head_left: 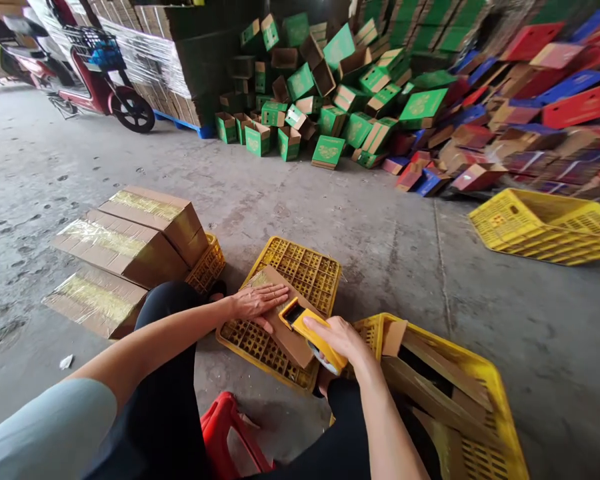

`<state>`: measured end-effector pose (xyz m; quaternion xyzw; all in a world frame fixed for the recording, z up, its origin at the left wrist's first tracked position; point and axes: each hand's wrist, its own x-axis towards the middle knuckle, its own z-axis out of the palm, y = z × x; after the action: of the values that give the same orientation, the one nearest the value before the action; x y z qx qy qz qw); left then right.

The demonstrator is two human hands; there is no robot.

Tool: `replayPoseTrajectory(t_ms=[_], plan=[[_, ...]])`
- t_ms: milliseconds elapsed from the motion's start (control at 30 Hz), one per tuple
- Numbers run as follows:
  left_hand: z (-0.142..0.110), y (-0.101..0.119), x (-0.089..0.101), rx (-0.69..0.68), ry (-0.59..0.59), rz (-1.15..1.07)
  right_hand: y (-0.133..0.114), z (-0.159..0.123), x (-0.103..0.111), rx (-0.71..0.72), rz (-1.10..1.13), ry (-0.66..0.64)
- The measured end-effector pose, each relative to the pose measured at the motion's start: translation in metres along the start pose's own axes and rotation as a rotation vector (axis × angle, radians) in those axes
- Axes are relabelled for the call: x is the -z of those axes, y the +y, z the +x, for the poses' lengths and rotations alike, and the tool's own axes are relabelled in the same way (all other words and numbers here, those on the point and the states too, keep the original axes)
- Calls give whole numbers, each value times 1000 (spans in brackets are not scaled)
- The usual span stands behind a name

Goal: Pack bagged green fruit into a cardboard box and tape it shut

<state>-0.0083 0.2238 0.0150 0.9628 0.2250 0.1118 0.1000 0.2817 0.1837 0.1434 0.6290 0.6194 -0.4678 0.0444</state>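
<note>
A brown cardboard box (pixel 296 345) lies across an upturned yellow plastic crate (pixel 313 267) in front of me. My left hand (pixel 259 301) rests flat on the box's top, fingers stretched out. Wrapped in my right hand (pixel 341 339) is a yellow tape dispenser (pixel 300 316), its front end over the box just right of my left fingers. Whether the tape touches the cardboard I cannot tell. To my right, a yellow crate (pixel 500 387) holds cardboard pieces (pixel 433 373). At left, several taped boxes (pixel 125 243) are stacked, some on another yellow crate (pixel 207 263).
A red stool (pixel 225 427) stands between my legs. Green boxes (pixel 327 150) are heaped at the back, beside a blurred pile of red and blue boxes (pixel 575 107). Another yellow crate (pixel 510 223) sits at right. A red scooter (pixel 87 77) is parked at back left.
</note>
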Motion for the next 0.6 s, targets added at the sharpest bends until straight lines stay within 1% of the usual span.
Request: replayPoseTrajectory(t_ms=[33,100,167,233,300,367,467,600], plan=[[2,4,0,5,-6,3,-2,0,0,0,-10,5],[5,19,-4,11,-7,4,-3,0,-1,0,12,-21],[7,35,-11,75,27,13,-1,-2,-2,8,50,-48],[7,45,-18,129,61,26,2,-2,-5,24,73,-51],[7,47,-22,141,78,35,5,-2,-7,19,78,-44],[6,44,-23,131,81,40,7,-2,-8,4,75,-36],[6,39,-23,136,66,41,10,-2,-8,12,92,-40],[6,39,-22,151,35,49,12,-4,-8,-3,112,-58]])
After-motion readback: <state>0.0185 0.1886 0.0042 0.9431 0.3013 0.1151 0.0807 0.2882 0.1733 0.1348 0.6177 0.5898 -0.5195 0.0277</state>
